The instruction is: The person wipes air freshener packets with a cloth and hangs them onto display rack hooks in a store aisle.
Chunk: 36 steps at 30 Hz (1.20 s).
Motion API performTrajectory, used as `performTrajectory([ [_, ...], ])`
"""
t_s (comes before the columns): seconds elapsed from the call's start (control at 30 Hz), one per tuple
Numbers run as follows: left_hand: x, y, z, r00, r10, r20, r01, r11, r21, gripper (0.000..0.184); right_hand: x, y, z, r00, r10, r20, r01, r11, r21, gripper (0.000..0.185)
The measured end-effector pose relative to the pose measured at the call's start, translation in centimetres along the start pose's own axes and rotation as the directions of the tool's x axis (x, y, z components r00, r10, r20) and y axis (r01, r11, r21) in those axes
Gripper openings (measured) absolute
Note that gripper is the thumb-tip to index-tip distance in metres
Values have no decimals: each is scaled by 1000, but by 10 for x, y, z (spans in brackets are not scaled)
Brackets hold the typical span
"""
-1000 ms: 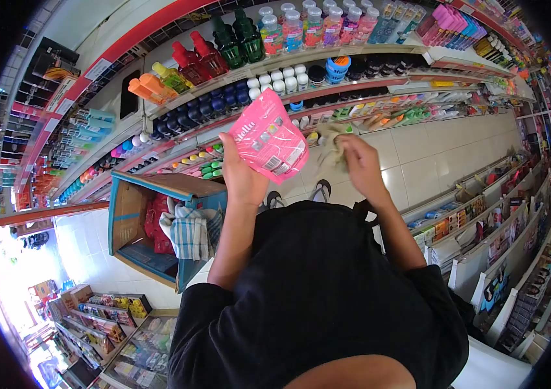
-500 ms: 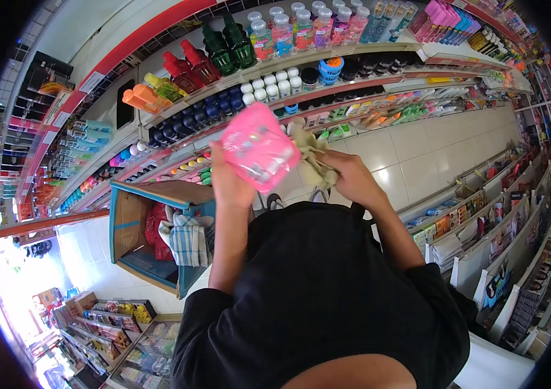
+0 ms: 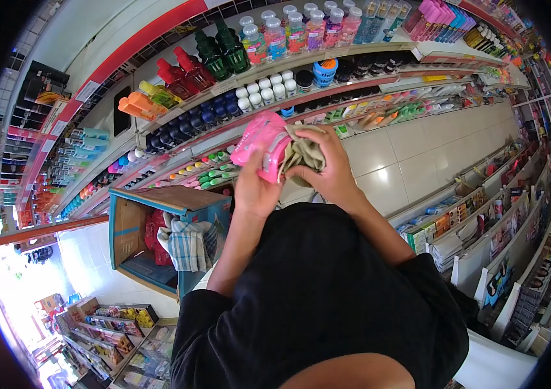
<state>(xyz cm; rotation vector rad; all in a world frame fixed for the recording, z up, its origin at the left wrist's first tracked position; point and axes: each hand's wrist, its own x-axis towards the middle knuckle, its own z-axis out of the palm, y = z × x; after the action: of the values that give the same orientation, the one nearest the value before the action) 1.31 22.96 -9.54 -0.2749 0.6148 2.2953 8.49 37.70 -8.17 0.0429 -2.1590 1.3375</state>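
A glossy pink plastic package (image 3: 264,139) is held up in front of my chest, its printing too small to read. My left hand (image 3: 257,188) grips it from the lower left, fingers closed around its edge. On the other side, my right hand (image 3: 328,165) clutches a crumpled olive-beige cloth (image 3: 304,154) and presses it against the package's right side. The cloth hides that part of the package.
Ahead, shelves (image 3: 327,55) carry rows of bottles and jars. At lower left an open cardboard box (image 3: 134,227) contains a checked cloth (image 3: 185,243) and something red. Display racks (image 3: 483,240) line the right, beside a tiled floor (image 3: 386,162).
The pink package has turned from nearly face-on to tilted on edge and come slightly lower. My right hand has moved left, bringing the cloth onto its right side.
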Motion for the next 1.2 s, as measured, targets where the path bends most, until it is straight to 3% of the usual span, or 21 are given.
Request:
performTrajectory([
  [0.13,-2,-18,0,998,25,-61,-19,995,100,35,2,8,-2,996,55,-66,-60,995,-76,47],
  [0.2,-3,-17,6,998,67,-10,-65,986,155,40,3,10,-4,995,43,-85,-54,990,-132,40],
  [0.33,-2,-14,12,996,85,27,-87,989,115,38,3,16,-8,995,36,-96,-51,985,-162,36],
  [0.4,-2,-14,11,997,66,47,-71,990,123,41,2,18,-8,958,221,-181,-227,974,-13,34],
  [0.43,-3,-15,11,997,65,44,-70,990,123,41,1,17,-8,958,223,-180,-228,973,-12,34],
  [0.53,-4,-20,16,997,57,43,-61,993,99,41,4,10,-7,975,114,-189,-126,991,-50,35],
  [0.6,-7,-26,18,991,116,73,-127,976,175,40,7,2,-2,961,26,-275,-74,984,-164,37],
  [0.73,-5,-29,16,993,112,43,-118,974,195,42,5,9,0,958,-7,-287,-59,974,-221,41],
  [0.83,-8,-28,18,993,68,100,-89,971,220,44,3,24,-12,974,114,-196,-147,975,-167,40],
  [1.03,-4,-20,16,997,53,60,-60,991,123,49,4,23,-26,974,-3,-228,-48,975,-215,36],
  [1.1,-5,-9,16,975,211,74,-216,975,62,48,3,37,-43,909,59,-412,-166,959,-228,33],
  [1.13,-4,-5,12,967,251,52,-254,966,56,47,2,36,-50,909,57,-412,-163,960,-227,33],
  [1.17,-4,-3,10,966,254,48,-257,965,58,47,0,32,-56,882,247,-401,-245,968,57,31],
  [1.2,-4,-1,9,975,215,62,-216,976,23,48,-1,24,-59,841,425,-335,-316,888,334,30],
])
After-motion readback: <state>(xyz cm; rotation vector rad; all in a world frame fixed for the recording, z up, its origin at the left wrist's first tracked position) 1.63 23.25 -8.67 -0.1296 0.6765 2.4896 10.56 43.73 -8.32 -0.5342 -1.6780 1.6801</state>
